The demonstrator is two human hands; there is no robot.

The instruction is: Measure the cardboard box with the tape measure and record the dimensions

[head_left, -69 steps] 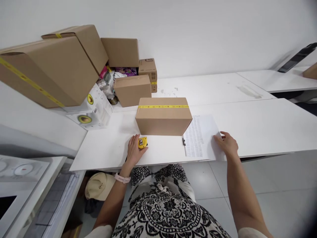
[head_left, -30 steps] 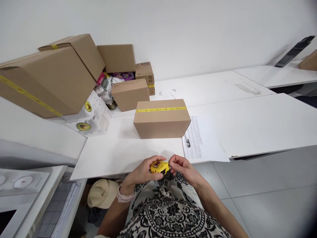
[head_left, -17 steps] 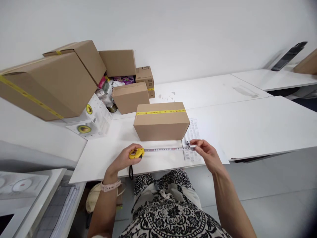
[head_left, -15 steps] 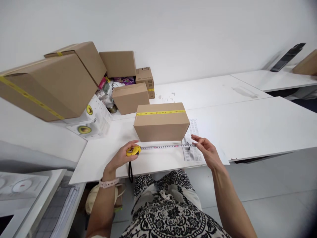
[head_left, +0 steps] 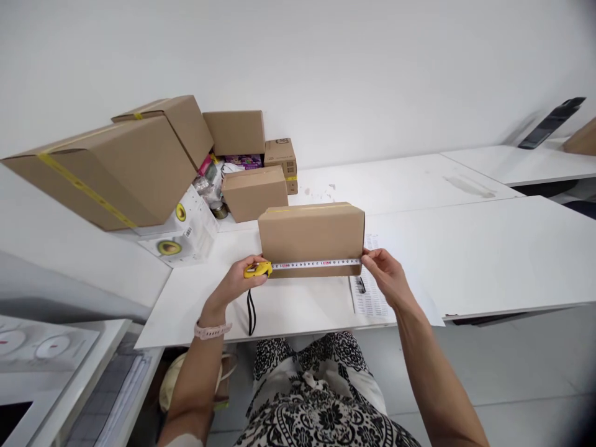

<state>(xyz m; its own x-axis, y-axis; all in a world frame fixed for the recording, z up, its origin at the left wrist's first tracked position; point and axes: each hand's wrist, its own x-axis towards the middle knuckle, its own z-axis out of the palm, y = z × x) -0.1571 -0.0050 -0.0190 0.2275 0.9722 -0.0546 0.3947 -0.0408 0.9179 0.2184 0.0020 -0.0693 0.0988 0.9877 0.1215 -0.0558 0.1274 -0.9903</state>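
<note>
A closed cardboard box stands on the white table in front of me, tilted so that its near side faces up towards me. My left hand is closed around a yellow tape measure at the box's left end, with a black wrist strap hanging below. The drawn-out measuring blade runs along the lower part of the box's near side. At the right edge my right hand pinches the blade's end between thumb and fingers, against the box corner.
A printed sheet with a small black object lies right of the box. Stacked cartons, an avocado-printed white box and a smaller carton fill the back left. The table's front edge runs close to my body.
Both hands have raised the tape measure from in front of the box onto its near side. The box has tipped back, its near side now turned up more. The view has shifted slightly.
</note>
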